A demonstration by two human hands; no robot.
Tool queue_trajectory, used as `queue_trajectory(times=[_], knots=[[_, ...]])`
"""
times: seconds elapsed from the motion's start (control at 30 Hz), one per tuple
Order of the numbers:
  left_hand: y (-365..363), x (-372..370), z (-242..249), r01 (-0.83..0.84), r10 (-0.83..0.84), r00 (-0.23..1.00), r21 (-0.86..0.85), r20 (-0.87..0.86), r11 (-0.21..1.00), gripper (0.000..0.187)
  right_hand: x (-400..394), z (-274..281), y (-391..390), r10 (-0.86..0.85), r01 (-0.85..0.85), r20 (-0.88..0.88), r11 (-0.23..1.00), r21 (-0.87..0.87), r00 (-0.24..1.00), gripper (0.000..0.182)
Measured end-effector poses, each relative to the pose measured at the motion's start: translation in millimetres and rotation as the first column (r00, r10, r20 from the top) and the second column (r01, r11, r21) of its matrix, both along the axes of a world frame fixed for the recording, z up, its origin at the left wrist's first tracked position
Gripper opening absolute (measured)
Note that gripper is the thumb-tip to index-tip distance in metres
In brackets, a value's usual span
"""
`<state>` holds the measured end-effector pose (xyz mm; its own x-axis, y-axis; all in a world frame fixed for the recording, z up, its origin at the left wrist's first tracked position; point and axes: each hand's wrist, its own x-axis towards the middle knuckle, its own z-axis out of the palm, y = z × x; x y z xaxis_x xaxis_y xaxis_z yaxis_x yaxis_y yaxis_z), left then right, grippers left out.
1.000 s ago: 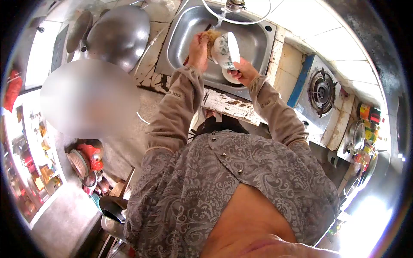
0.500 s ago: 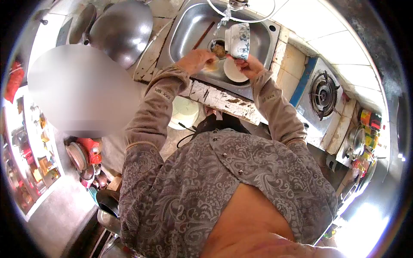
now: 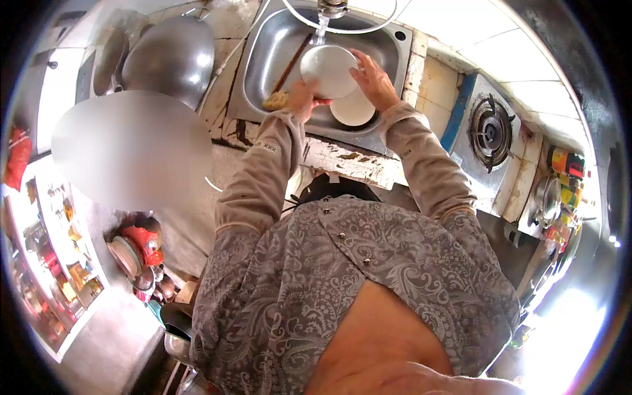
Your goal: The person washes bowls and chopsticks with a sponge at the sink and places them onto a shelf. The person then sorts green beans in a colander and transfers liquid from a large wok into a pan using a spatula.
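A white bowl (image 3: 331,74) is between my hands above the steel sink (image 3: 258,82), its pale round side facing up. My right hand (image 3: 376,84) grips its right edge with fingers and thumb. At the lower left edge, my left hand (image 3: 304,99) holds it too, its fingers partly blurred. Running water (image 3: 320,33) falls from the tap (image 3: 332,8) to the bowl's far edge. Below, a second white bowl (image 3: 353,110) sits in the sink. A yellowish sponge-like pad (image 3: 276,101) lies left of my left hand, beside a long brown stick (image 3: 291,64).
A white hose (image 3: 368,29) loops around the tap. Left of the sink stands a large metal wok (image 3: 172,59). On the right is a gas burner (image 3: 491,133). The worn counter edge (image 3: 345,161) runs between my body and the sink.
The bowl has turned from its side, patterned wall showing, to face up under the water. My left hand has moved to the bowl; the yellowish pad now lies left. The view has shifted.
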<state>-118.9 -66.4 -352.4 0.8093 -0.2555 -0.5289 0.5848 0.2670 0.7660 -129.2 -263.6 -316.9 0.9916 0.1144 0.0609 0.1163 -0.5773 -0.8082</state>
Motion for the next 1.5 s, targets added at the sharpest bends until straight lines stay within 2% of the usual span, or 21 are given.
queue_trajectory(times=[0.03,0.1,0.17,0.2,0.23,0.33,0.43,0.53,0.57,0.67,0.73,0.87,0.97,1.03,1.1,1.17,1.23,1.3,1.43,1.47,1.5], knots=[[8,9,-4,0.058,-0.07,0.996,0.17,0.063,0.984,0.034,1,-12,-7,-0.014,0.096,-0.248,0.942,0.323,0.969,0.053],[30,30,-15,0.124,-0.224,0.963,0.491,0.151,0.862,0.033,8,-108,-32,-0.044,0.035,-0.05,0.986,-0.164,0.998,0.054],[37,37,3,-0.214,-0.405,0.74,0.758,0.538,0.616,0.035,6,-90,-20,-0.189,0.028,-0.278,0.868,-0.495,0.942,0.051],[40,41,17,-0.427,-0.533,0.558,0.77,0.637,0.474,0.036,14,-96,-13,-0.198,-0.087,-0.435,0.829,-0.553,0.878,0.042],[41,44,29,-0.46,-0.528,0.515,0.737,0.675,0.495,0.037,23,-101,-7,-0.217,-0.21,-0.575,0.784,-0.584,0.789,0.035],[43,49,55,-0.554,-0.539,0.378,0.651,0.752,0.519,0.041,28,-91,11,-0.298,-0.151,-0.547,0.761,-0.63,0.782,0.039],[45,61,57,-0.675,-0.578,0.263,0.575,0.773,0.462,0.044,45,-149,-13,0.01,-0.487,-0.615,0.621,-0.614,0.788,0.041],[49,52,70,-0.562,-0.397,0.547,0.675,0.737,0.479,0.043,42,-129,-13,0.046,-0.418,-0.592,0.752,-0.51,0.805,0.042],[59,60,46,-0.675,-0.367,0.347,0.502,0.863,0.541,0.045,41,-125,-14,0.04,-0.297,-0.519,0.856,-0.422,0.854,0.041],[62,36,68,-0.468,0.23,0.811,0.36,0.539,0.807,0.05,38,-75,0,-0.126,0.188,-0.789,0.982,-0.013,0.601,0.051],[75,31,66,-0.47,0.418,0.845,0.091,0.332,0.878,0.052,39,-89,-5,0.027,0.102,-0.645,0.982,0.161,0.764,0.054],[99,5,48,-0.404,0.447,0.875,-0.23,0.184,0.885,0.054,38,-21,47,-0.128,0.534,-0.666,0.715,0.452,0.735,0.057],[99,-12,40,-0.48,0.516,0.854,-0.283,0.07,0.831,0.046,43,-17,67,-0.321,0.335,-0.197,0.941,0.039,0.926,0.062],[97,-16,26,-0.553,0.568,0.823,-0.278,-0.033,0.785,0.04,36,7,78,-0.244,0.244,0.005,0.966,-0.086,0.97,0.065],[104,-19,-11,-0.537,0.504,0.843,-0.367,-0.189,0.76,0.038,29,21,79,-0.141,0.206,0.245,0.942,-0.264,0.959,0.068],[98,-26,2,-0.58,0.424,0.808,-0.42,-0.409,0.698,0.028,24,39,73,-0.103,0.198,0.289,0.926,-0.322,0.952,0.067],[96,-28,-20,-0.48,0.264,0.865,-0.553,-0.426,0.681,0.022,23,43,62,-0.061,0.189,0.325,0.906,-0.379,0.944,0.068],[82,-30,-12,-0.334,0.166,0.933,-0.596,-0.321,0.73,0.013,23,38,47,-0.144,0.253,0.319,0.908,-0.335,0.937,0.069],[34,-28,33,-0.51,0.3,0.823,-0.394,-0.482,0.764,0.015,10,32,22,-0.415,0.424,0.111,0.902,-0.082,0.903,0.074],[42,-16,-14,-0.338,0.001,0.885,-0.643,-0.465,0.687,0.018,3,36,17,-0.44,0.444,0.068,0.894,-0.055,0.895,0.074],[30,-16,-6,-0.334,-0.045,0.889,-0.712,-0.455,0.618,0.019,-2,37,12,-0.44,0.447,0.09,0.89,-0.086,0.893,0.074]])
